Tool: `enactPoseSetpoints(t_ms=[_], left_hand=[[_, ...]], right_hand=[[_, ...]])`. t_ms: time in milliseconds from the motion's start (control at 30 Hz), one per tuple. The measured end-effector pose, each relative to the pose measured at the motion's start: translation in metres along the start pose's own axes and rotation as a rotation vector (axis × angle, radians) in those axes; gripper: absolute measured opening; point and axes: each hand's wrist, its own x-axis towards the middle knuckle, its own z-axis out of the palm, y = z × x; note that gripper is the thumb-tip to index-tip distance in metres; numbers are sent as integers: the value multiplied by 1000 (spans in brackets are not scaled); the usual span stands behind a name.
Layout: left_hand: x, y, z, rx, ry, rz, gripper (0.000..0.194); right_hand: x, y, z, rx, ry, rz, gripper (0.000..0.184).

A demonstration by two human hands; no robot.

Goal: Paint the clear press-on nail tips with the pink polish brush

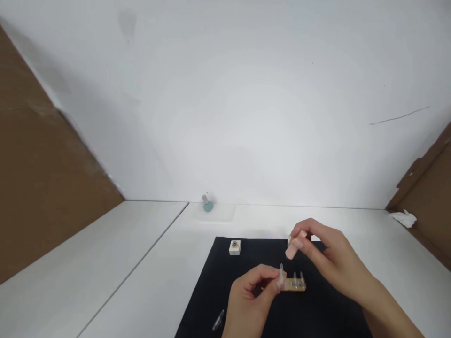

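Left hand (pixel 246 298) pinches a clear plastic piece (pixel 281 276); right hand (pixel 333 258) pinches something white (pixel 289 241) (mostly hidden).

We see a small teal bottle (pixel 207 205) on a clear plate (pixel 214 213) at the tabletop's (pixel 105 263) far edge, with a crumpled white cloth (pixel 402 218) in the far right corner and cardboard panels (pixel 45 159) on both sides.

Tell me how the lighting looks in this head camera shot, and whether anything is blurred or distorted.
In the head view, light is soft and even, with no harsh glare on the white wall; the clear tube in the left hand looks blurred; wide-angle distortion slants the brown cardboard panel.
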Motion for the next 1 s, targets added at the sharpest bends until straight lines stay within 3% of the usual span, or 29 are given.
enactPoseSetpoints(t_ms=[133, 400, 600, 833, 1000], left_hand=[[-2, 3, 2, 80, 13, 69, 16], [-2, 3, 0, 102, -10, 128, 10], [-2, 2, -1, 79, -58, 130, 12], [-1, -2, 0, 93, -54, 191, 10], [-1, -1, 1, 96, -61, 173, 11]], right_hand=[[-2, -7, 0, 30, -195, 4, 18], [0, -1, 0, -58, 10, 14, 16], [-5, -7, -1, -46, -206, -6, 18], [0, 2, -1, -70, 15, -3, 13], [-2, -5, -5, -16, -190, 21, 18]])
